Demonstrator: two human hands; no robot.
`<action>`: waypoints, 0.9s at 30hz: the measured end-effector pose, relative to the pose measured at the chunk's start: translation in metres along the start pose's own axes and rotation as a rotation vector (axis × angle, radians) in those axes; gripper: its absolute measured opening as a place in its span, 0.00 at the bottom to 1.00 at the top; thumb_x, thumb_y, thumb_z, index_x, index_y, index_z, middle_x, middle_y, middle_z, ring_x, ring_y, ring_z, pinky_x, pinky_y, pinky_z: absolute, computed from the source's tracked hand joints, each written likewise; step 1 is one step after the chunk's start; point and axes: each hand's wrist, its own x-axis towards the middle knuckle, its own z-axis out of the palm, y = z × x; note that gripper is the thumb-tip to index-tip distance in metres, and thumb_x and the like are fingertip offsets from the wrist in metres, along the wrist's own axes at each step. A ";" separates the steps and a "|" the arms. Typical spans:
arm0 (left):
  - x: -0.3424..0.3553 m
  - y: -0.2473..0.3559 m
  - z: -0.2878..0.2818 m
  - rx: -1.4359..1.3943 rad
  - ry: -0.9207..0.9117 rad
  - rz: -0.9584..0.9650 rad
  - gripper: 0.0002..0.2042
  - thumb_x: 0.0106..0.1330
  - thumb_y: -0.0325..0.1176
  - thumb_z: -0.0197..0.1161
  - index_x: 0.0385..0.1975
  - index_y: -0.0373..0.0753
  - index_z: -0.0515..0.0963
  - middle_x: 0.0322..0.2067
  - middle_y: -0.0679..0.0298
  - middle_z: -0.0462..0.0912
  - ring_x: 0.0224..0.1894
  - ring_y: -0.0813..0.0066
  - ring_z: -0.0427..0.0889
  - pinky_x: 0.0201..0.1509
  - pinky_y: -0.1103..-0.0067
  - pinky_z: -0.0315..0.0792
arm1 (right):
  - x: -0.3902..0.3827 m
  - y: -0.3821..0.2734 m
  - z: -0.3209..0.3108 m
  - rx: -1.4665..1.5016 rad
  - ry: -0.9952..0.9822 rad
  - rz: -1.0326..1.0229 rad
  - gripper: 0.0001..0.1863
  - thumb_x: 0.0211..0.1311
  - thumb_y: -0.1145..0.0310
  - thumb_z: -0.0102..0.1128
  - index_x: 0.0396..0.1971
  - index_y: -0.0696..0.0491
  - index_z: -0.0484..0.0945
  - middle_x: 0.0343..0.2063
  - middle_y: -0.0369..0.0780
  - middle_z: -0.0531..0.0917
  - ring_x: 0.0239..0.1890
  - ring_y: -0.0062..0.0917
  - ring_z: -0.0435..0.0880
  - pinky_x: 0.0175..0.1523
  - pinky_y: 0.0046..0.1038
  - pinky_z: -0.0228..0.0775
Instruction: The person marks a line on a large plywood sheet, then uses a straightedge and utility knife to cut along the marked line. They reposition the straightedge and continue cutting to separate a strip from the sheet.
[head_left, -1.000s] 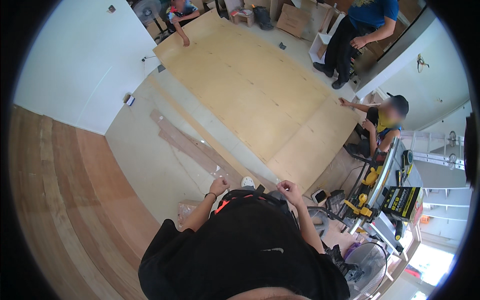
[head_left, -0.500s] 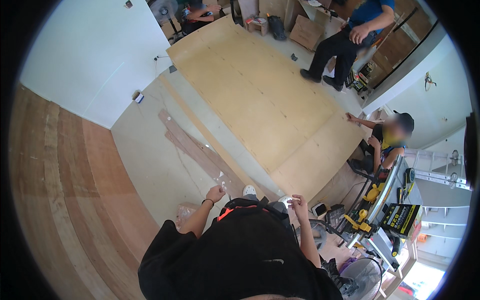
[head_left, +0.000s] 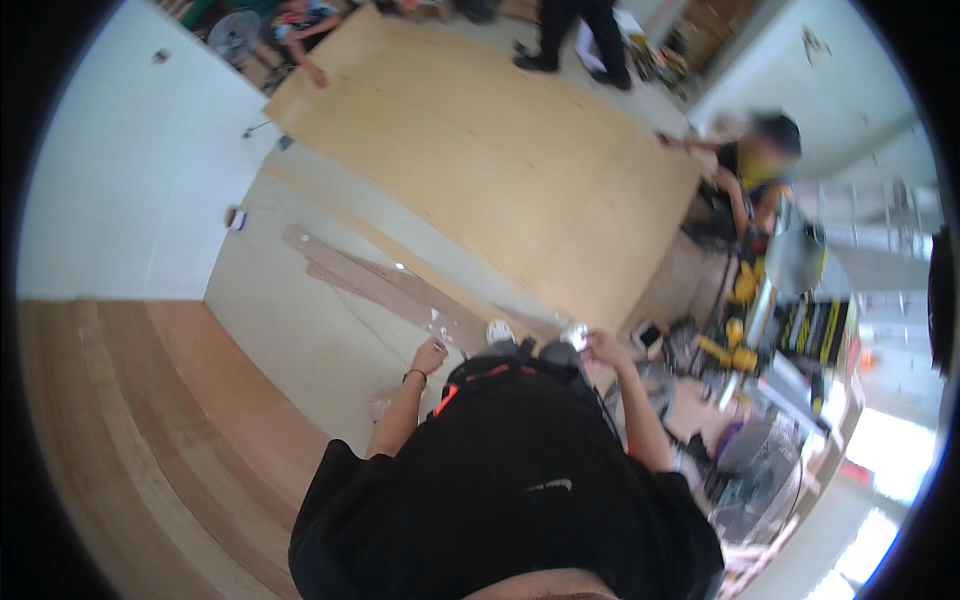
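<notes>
My left hand [head_left: 430, 355] hangs at my left side with its fingers curled in. Whether anything sits inside it is hidden. On the other side my right hand [head_left: 603, 348] is held in front of my leg, slightly blurred, its fingers loosely bent and apart with nothing visible in them. It appears just above my white shoe [head_left: 574, 335] and touches no board that I can see. Ahead lies a large tan board [head_left: 470, 170]. One co-worker's hand [head_left: 318, 77] rests on its far left end, and another co-worker's hand [head_left: 665, 138] is at its right edge.
Thin wooden strips [head_left: 375, 285] lie on the pale floor before me. Wood planks [head_left: 150, 400] cover the left side. At right stand a saw bench with yellow clamps [head_left: 740, 355] and a fan [head_left: 760, 465]. A third person's legs [head_left: 560, 35] are behind the board.
My view has shifted, and the board sits higher and further left in it. The far-left co-worker's hand has come onto the board. Both my hands stay low in front of me.
</notes>
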 end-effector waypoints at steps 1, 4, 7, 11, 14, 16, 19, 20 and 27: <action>-0.002 -0.001 0.000 -0.011 -0.002 -0.011 0.10 0.60 0.32 0.63 0.37 0.35 0.75 0.27 0.58 0.82 0.26 0.71 0.84 0.32 0.75 0.78 | 0.000 0.002 -0.002 -0.011 0.031 -0.007 0.16 0.51 0.70 0.63 0.42 0.56 0.83 0.29 0.42 0.88 0.33 0.28 0.89 0.41 0.32 0.78; -0.001 -0.005 0.002 -0.009 -0.012 -0.005 0.10 0.61 0.33 0.63 0.36 0.34 0.75 0.27 0.58 0.83 0.26 0.70 0.84 0.32 0.76 0.78 | -0.004 0.002 -0.007 0.120 0.136 -0.143 0.18 0.58 0.75 0.54 0.50 0.58 0.77 0.33 0.47 0.87 0.32 0.31 0.89 0.41 0.31 0.78; -0.005 -0.017 0.007 -0.033 -0.046 -0.083 0.09 0.58 0.34 0.63 0.34 0.36 0.77 0.26 0.57 0.83 0.25 0.70 0.84 0.34 0.73 0.78 | -0.015 0.008 -0.005 0.098 0.199 -0.196 0.18 0.62 0.78 0.48 0.53 0.61 0.73 0.37 0.51 0.86 0.34 0.32 0.88 0.39 0.29 0.80; -0.037 -0.030 0.027 0.100 0.119 0.143 0.08 0.57 0.27 0.62 0.36 0.34 0.75 0.26 0.60 0.83 0.27 0.69 0.83 0.34 0.75 0.77 | -0.034 0.047 0.009 0.042 0.061 -0.131 0.17 0.62 0.73 0.50 0.50 0.56 0.76 0.36 0.49 0.86 0.32 0.33 0.89 0.41 0.31 0.79; -0.089 -0.026 0.057 -0.302 0.176 -0.064 0.10 0.59 0.25 0.59 0.40 0.32 0.73 0.29 0.57 0.84 0.30 0.69 0.84 0.35 0.76 0.77 | -0.046 0.098 0.010 -0.415 0.052 -0.170 0.16 0.62 0.70 0.52 0.49 0.54 0.77 0.33 0.49 0.86 0.29 0.34 0.88 0.41 0.33 0.79; -0.103 -0.017 0.071 -0.444 0.218 -0.159 0.10 0.61 0.24 0.58 0.41 0.31 0.72 0.31 0.55 0.85 0.31 0.69 0.85 0.35 0.75 0.78 | -0.020 0.120 -0.004 -0.576 -0.038 -0.127 0.17 0.62 0.67 0.55 0.50 0.54 0.76 0.35 0.48 0.86 0.34 0.33 0.87 0.43 0.35 0.78; -0.148 -0.022 0.115 -0.491 0.263 -0.269 0.09 0.64 0.30 0.56 0.40 0.33 0.74 0.31 0.54 0.86 0.28 0.70 0.86 0.34 0.76 0.79 | 0.004 0.151 -0.037 -0.441 -0.295 0.141 0.19 0.62 0.64 0.58 0.51 0.55 0.75 0.38 0.46 0.86 0.42 0.31 0.85 0.45 0.36 0.75; -0.160 -0.027 0.130 -0.510 0.276 -0.300 0.09 0.65 0.31 0.56 0.40 0.33 0.74 0.32 0.53 0.86 0.28 0.70 0.86 0.35 0.76 0.80 | 0.019 0.153 -0.046 -0.380 -0.269 0.111 0.18 0.61 0.66 0.58 0.50 0.56 0.76 0.36 0.46 0.86 0.38 0.29 0.85 0.41 0.33 0.76; -0.238 -0.077 0.218 -0.512 0.330 -0.586 0.10 0.67 0.30 0.52 0.42 0.33 0.76 0.37 0.51 0.83 0.45 0.59 0.83 0.51 0.69 0.73 | 0.079 0.084 -0.066 -0.235 -0.113 -0.110 0.16 0.58 0.75 0.55 0.48 0.59 0.76 0.31 0.44 0.85 0.29 0.26 0.86 0.33 0.26 0.78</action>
